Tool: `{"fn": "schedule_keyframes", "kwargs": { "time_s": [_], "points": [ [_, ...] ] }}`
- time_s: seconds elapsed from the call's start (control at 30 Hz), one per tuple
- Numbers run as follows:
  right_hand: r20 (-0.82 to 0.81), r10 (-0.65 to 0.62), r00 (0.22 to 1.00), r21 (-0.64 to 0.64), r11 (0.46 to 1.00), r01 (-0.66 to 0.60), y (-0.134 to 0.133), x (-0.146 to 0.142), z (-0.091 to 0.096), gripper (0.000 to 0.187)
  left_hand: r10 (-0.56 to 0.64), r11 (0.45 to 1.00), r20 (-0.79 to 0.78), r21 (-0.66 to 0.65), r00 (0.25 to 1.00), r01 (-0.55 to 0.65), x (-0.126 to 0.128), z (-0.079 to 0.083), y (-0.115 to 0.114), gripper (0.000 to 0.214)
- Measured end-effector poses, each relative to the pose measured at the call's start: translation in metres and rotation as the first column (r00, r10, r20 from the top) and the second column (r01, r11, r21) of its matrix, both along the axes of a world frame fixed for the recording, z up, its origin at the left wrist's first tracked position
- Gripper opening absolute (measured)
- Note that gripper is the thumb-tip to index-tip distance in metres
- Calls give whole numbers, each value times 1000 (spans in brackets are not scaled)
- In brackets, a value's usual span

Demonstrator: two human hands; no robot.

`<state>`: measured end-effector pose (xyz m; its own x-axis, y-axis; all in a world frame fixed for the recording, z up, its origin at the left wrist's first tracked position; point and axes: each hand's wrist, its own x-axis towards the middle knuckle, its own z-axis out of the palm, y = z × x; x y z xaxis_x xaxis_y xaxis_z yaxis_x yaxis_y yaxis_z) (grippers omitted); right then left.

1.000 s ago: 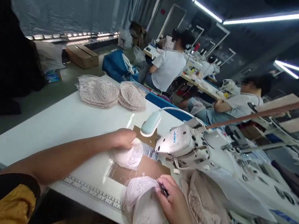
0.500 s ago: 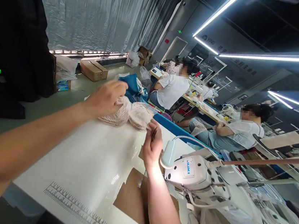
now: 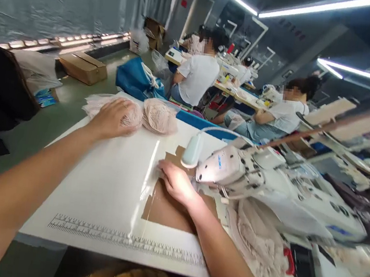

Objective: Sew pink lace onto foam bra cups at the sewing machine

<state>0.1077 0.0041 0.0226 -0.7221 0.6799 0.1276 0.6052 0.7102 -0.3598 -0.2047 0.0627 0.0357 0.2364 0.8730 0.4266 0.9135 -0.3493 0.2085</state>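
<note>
My left hand lies over a stack of pale pink lace-like pieces at the far left of the white table. Its fingers are spread and bent a little over the edge of the stack. Close on its right sits a second, rounded stack of the same pieces. My right hand rests palm down by the sewing machine, over the brown patch on the table. Its fingers reach left, loosely stretched; blur and the hand itself hide what is under the palm.
A lamp on a bent neck hangs beside the machine head. Beige lace fabric is heaped right of the brown patch. A printed ruler runs along the front edge. Beyond the table are a blue bag and people seated at machines.
My left hand has come down from lifting a thin piece onto the left stack. My right hand has left the right stack and moved toward me; the dark tool in it no longer shows.
</note>
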Motion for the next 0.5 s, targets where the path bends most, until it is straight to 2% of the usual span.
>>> {"fn": "schedule_keyframes", "kwargs": {
  "time_s": [0.07, 0.13, 0.17, 0.23, 0.3, 0.43, 0.5],
  "points": [
    [61, 5, 998, -62, 998, -1, -38, 33, 6, 39, -85, 996, -4, 20, 996, 85, 10, 3, -14, 64],
    [58, -135, 989, -54, 989, 138, -71, 71, 7, 36, -175, 984, -15, -39, 984, 174, 23, 2, -28, 64],
    [36, -256, 966, -34, 966, 257, -86, 92, 6, 34, -212, 974, -20, -81, 977, 210, 30, 0, -34, 67],
    [-21, -503, 864, 26, 863, 504, -110, 134, 3, 23, -255, 955, -22, -165, 967, 248, 46, -6, -40, 71],
    [-113, -666, 737, 123, 727, 676, -129, 173, -1, 20, -246, 942, -19, -239, 969, 235, 65, -13, -38, 70],
    [-136, -858, 496, 226, 461, 858, -152, 225, -5, 31, -213, 929, -57, -322, 975, 184, 114, -26, -20, 66],
    [-58, -909, 412, 222, 390, 893, -156, 236, -8, 37, -221, 929, -84, -321, 972, 184, 142, -32, -17, 67]
  ]
}}
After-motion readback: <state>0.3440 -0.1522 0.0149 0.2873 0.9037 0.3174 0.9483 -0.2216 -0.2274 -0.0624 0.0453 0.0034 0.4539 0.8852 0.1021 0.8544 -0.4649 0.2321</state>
